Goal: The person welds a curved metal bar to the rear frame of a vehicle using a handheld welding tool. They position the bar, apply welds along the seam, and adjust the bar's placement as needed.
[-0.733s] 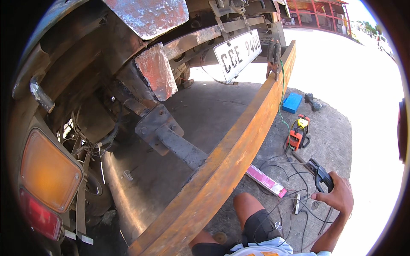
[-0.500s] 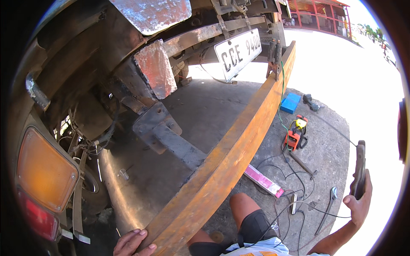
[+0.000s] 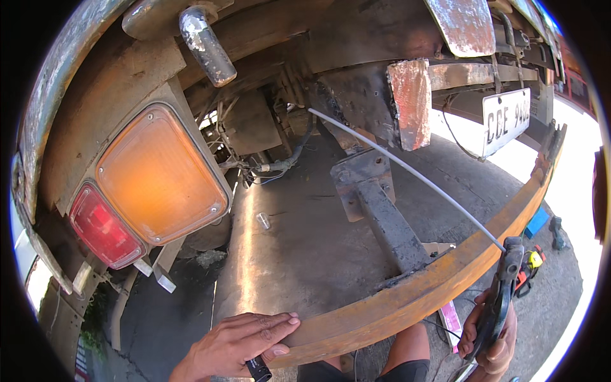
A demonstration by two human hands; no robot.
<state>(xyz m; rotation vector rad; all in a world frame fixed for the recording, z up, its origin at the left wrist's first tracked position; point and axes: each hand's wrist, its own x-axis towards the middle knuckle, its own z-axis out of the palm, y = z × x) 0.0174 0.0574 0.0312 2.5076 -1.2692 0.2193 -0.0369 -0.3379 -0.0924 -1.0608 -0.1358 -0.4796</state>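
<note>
My left hand [image 3: 237, 344] lies over the near-left end of a rusty steel beam [image 3: 407, 300], fingers along its top and thumb on the near side. A short black cylinder [image 3: 258, 368] shows under this hand; whether I hold it is unclear. My right hand [image 3: 499, 351] is closed around a black welding electrode holder [image 3: 495, 318], right of the beam. A long grey welding rod [image 3: 414, 172] sticks out from its jaws, slanting up and left above the beam. Below the rod, a dark steel bracket arm [image 3: 388, 226] meets the beam's far side.
An orange and red tail light [image 3: 162, 175] stands at the left under the vehicle body. A bent pipe [image 3: 207, 48] hangs above it. A white licence plate [image 3: 506, 122] hangs at the right. Beyond the beam, a blue box [image 3: 537, 223] and a pink-and-white box [image 3: 450, 321] lie on concrete.
The view has swung left and closer to the tail light. My right hand brought the electrode holder in from the far right, its rod now over the beam. My left hand stays at the beam's end.
</note>
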